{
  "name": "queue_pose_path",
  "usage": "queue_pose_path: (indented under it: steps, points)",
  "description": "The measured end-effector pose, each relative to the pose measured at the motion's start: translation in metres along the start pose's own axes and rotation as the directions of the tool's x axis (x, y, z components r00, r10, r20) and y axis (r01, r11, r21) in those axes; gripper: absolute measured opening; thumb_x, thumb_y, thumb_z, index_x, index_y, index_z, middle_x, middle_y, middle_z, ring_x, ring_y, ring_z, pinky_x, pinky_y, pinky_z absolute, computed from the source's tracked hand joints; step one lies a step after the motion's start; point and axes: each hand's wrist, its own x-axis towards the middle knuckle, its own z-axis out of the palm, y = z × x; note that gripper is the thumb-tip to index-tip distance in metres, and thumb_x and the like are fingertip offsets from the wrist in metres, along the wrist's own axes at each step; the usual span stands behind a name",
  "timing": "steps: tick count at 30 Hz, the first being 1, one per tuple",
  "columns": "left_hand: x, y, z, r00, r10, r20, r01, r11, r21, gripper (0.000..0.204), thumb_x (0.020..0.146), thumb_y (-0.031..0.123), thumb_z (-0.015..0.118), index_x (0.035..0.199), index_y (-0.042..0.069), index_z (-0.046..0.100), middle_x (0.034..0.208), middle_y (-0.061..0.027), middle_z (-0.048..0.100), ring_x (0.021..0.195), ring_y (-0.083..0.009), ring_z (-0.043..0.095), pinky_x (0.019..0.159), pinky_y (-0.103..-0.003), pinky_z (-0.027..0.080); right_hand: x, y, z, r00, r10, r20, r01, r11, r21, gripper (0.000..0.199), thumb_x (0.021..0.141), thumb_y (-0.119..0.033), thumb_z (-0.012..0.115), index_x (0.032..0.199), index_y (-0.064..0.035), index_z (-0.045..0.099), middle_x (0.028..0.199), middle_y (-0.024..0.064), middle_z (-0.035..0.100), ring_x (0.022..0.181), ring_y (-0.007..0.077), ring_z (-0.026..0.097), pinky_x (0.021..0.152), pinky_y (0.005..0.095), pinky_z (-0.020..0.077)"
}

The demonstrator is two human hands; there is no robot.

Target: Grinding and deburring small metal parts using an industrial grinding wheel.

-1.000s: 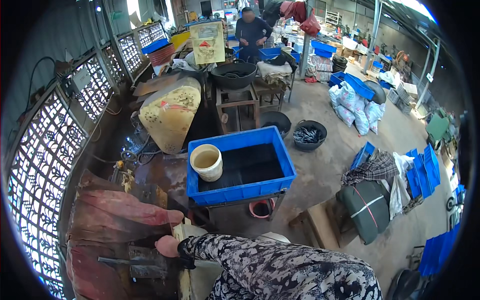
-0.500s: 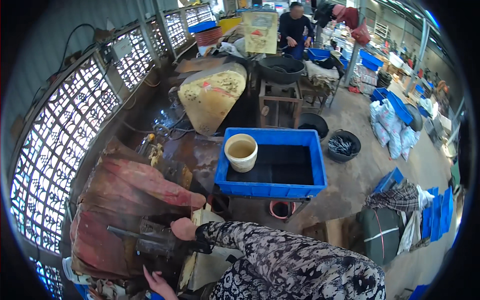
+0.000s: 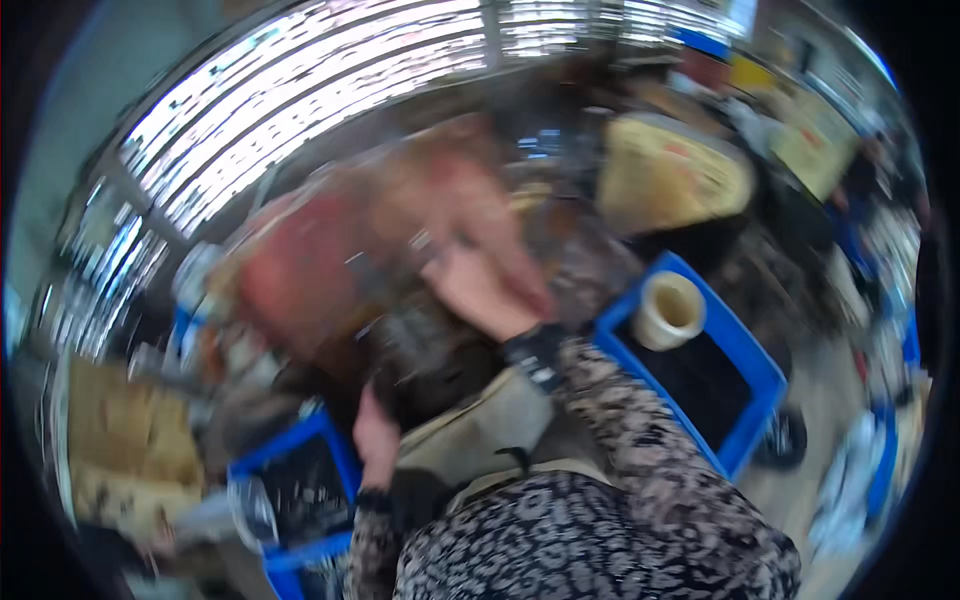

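Reaching right hand (image 3: 485, 295) onto reddish slab (image 3: 330, 270), long axis running 8 to 2 o'clock; left hand (image 3: 375, 440) trailing at 6 o'clock. Grip states blurred, cannot tell.

- Large reddish-brown slab of raw meat (image 3: 330, 270): a broad, flat mass with paler pinkish patches, lying on the work surface to the upper left of the view; heavily blurred, so its edges and surface detail cannot be made out.
- Dark, blurred object (image 3: 420, 350): lying just below the slab, between the two hands; its kind cannot be told.
- Right hand (image 3: 480, 295): resting flat on the slab's lower right part.
- Left hand (image 3: 375, 435): at the dark object's lower edge.
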Motion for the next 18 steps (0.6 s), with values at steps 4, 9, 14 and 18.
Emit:
queue_pose_path:
  steps: [4, 9, 14, 18]
  points:
    - [-0.013, 0.034, -0.005, 1.000, -0.013, -0.012, 0.012, 0.996, -0.087, 0.051, 0.086, 0.005, 0.049, 0.136, 0.014, 0.043, 0.109, -0.0200, 0.063, 0.092, -0.0410, 0.061, 0.076, -0.047, 0.050, 0.065, -0.053, -0.054, 0.992, 0.103, 0.068, -0.112, 0.983, 0.148, 0.045, 0.084, -0.037, 0.063, 0.111, -0.0005, 0.059, 0.098, 0.0229, 0.065, 0.094, 0.0381, 0.062, 0.081, 0.0426, 0.0503]
    - [-0.042, 0.067, -0.018, 0.987, -0.106, 0.121, 0.132, 0.964, -0.231, 0.063, 0.079, -0.004, 0.047, 0.137, 0.021, 0.045, 0.126, -0.0194, 0.055, 0.112, -0.0378, 0.056, 0.095, -0.047, 0.045, 0.077, -0.074, -0.048, 0.954, -0.028, 0.298, -0.010, 0.992, 0.125, 0.052, 0.086, -0.041, 0.061, 0.119, -0.0015, 0.060, 0.114, 0.0199, 0.063, 0.109, 0.0327, 0.059, 0.091, 0.0375, 0.0464]
    - [-0.049, 0.078, 0.023, 0.991, 0.132, -0.037, -0.136, 0.980, -0.148, 0.054, 0.073, 0.004, 0.053, 0.126, 0.015, 0.055, 0.093, -0.0169, 0.061, 0.085, -0.0355, 0.063, 0.068, -0.045, 0.051, 0.050, -0.016, -0.059, 0.941, -0.120, 0.318, 0.129, 0.992, -0.010, 0.041, 0.091, -0.037, 0.056, 0.115, -0.0035, 0.061, 0.104, 0.0214, 0.065, 0.100, 0.0385, 0.060, 0.082, 0.0428, 0.0472]
    - [-0.050, 0.077, 0.048, 0.976, 0.216, -0.021, -0.217, 0.974, -0.067, 0.031, 0.074, 0.008, 0.054, 0.104, 0.008, 0.063, 0.088, -0.0151, 0.060, 0.083, -0.0341, 0.062, 0.068, -0.044, 0.051, 0.045, -0.018, -0.059, 0.918, -0.079, 0.390, 0.153, 0.975, -0.163, 0.035, 0.093, -0.030, 0.054, 0.109, 0.0004, 0.061, 0.094, 0.0244, 0.065, 0.090, 0.0424, 0.060, 0.076, 0.0450, 0.0474]
